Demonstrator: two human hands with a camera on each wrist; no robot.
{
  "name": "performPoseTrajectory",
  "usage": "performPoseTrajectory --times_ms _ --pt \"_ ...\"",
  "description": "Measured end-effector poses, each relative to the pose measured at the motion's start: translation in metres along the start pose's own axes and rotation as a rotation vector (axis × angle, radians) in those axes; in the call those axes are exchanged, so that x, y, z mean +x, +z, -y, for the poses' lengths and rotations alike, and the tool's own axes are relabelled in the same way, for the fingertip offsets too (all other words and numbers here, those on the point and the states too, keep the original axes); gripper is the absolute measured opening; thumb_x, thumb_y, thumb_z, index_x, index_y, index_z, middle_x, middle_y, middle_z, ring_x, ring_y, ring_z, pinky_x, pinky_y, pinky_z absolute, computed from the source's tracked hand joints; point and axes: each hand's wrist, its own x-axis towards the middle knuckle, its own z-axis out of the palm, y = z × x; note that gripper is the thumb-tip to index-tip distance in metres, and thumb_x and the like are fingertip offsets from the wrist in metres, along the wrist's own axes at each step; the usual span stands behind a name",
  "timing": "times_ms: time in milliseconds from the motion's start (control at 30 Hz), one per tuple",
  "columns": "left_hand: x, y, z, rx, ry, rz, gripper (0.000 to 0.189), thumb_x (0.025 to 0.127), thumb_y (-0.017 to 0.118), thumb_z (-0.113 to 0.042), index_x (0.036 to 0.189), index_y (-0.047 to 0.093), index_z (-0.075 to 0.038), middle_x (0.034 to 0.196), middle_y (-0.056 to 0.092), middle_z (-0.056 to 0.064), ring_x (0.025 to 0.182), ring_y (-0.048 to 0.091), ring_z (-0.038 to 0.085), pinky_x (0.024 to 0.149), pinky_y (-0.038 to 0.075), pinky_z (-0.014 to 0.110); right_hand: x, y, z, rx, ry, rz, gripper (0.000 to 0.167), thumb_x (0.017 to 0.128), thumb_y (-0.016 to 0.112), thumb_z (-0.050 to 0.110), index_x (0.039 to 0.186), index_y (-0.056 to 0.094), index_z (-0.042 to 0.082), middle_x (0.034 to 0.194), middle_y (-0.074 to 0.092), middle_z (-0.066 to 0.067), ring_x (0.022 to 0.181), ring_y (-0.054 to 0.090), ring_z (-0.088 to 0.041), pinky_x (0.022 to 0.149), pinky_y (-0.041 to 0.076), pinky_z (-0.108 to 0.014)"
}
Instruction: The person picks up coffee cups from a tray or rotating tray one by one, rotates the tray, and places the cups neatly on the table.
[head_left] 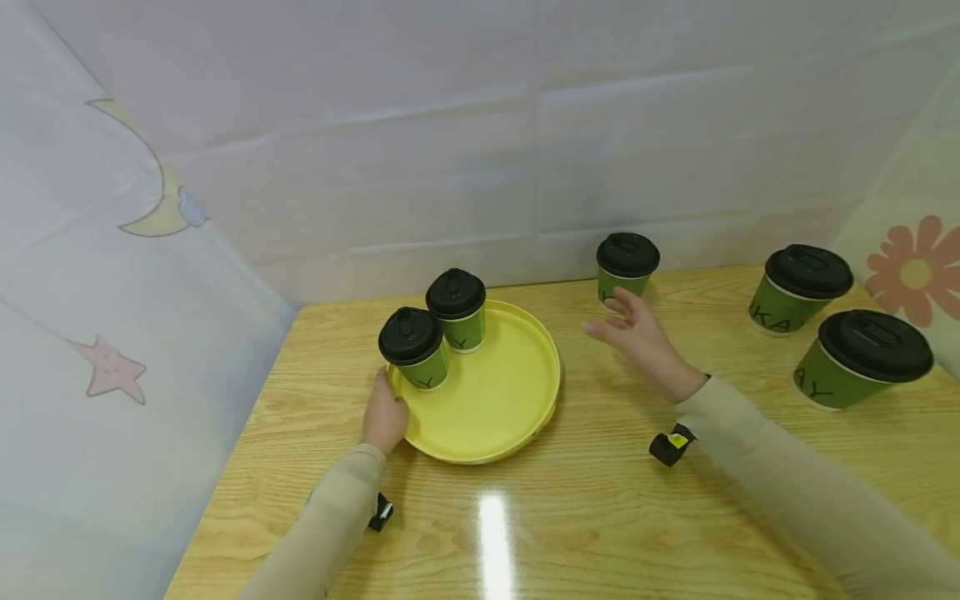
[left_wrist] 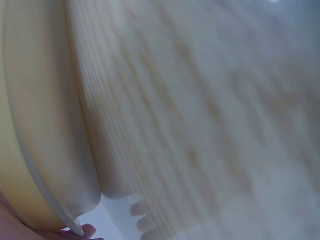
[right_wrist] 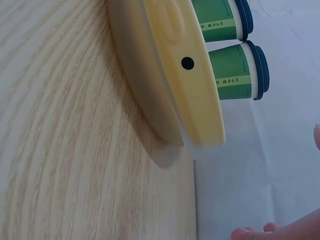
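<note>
Standing on the wooden table (head_left: 585,508) near the spread, unfilled right hand (head_left: 642,337), one black-lidded green paper cup (head_left: 627,265) would probably be found light, smooth and easily dented, best held round its wall. One round yellow tray (head_left: 491,396) is gripped at its rim by the left hand (head_left: 385,417). Five such cups are counted: two on the tray, three off it.

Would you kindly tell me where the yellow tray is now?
In the head view, the yellow tray is mid-picture on the wooden table, with two lidded cups on its left side and the left hand gripping its left rim.
</note>
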Motion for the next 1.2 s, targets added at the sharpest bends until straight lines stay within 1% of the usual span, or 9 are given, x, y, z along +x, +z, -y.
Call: performPoseTrajectory --times_ms 200,300,833,1067,1200 --pt "0.001 0.0 0.0 0.004 0.002 0.001 0.062 0.093 0.033 0.008 0.15 0.009 0.011 0.151 0.024 0.033 0.137 0.031 0.043 0.113 0.026 0.05 -0.002 0.007 0.003 0.018 -0.015 0.036 0.089 0.096 0.061 0.015 0.155 -0.004 0.003 0.158 0.011 -0.023 0.143 0.016 -0.043 0.113 0.024 -0.055" --pt "0.001 0.001 0.001 0.001 0.001 0.002 0.062 0.093 0.033 0.008 0.15 0.008 0.01 0.152 0.024 0.032 0.138 0.03 0.042 0.113 0.025 0.05 -0.001 0.011 0.005 0.031 -0.014 0.059 0.089 0.096 0.061 0.015 0.155 -0.005 0.004 0.159 0.01 -0.022 0.144 0.016 -0.041 0.114 0.023 -0.054" --pt "0.0 -0.002 0.001 -0.003 0.0 0.012 0.063 0.093 0.033 0.007 0.15 0.008 0.011 0.153 0.022 0.032 0.139 0.028 0.042 0.114 0.025 0.05 0.002 0.031 0.007 0.037 -0.031 0.112 0.086 0.096 0.062 0.018 0.155 0.0 0.003 0.159 0.011 -0.02 0.144 0.018 -0.04 0.114 0.024 -0.051" --pt "0.001 -0.004 0.004 0.0 -0.002 0.009 0.057 0.099 0.031 -0.001 0.151 0.009 0.01 0.152 0.022 0.032 0.139 0.027 0.043 0.113 0.025 0.052 0.004 0.038 0.006 0.046 -0.034 0.127 0.087 0.096 0.062 0.017 0.155 0.0 0.004 0.159 0.012 -0.022 0.143 0.018 -0.041 0.114 0.024 -0.051" --pt "0.003 -0.005 0.006 -0.024 -0.007 0.018 0.057 0.101 0.03 -0.006 0.151 0.009 0.009 0.154 0.02 0.031 0.14 0.023 0.043 0.114 0.021 0.052 0.005 0.041 0.006 0.046 -0.026 0.13 0.086 0.096 0.061 0.016 0.155 0.001 0.003 0.159 0.012 -0.022 0.143 0.018 -0.041 0.114 0.024 -0.051"
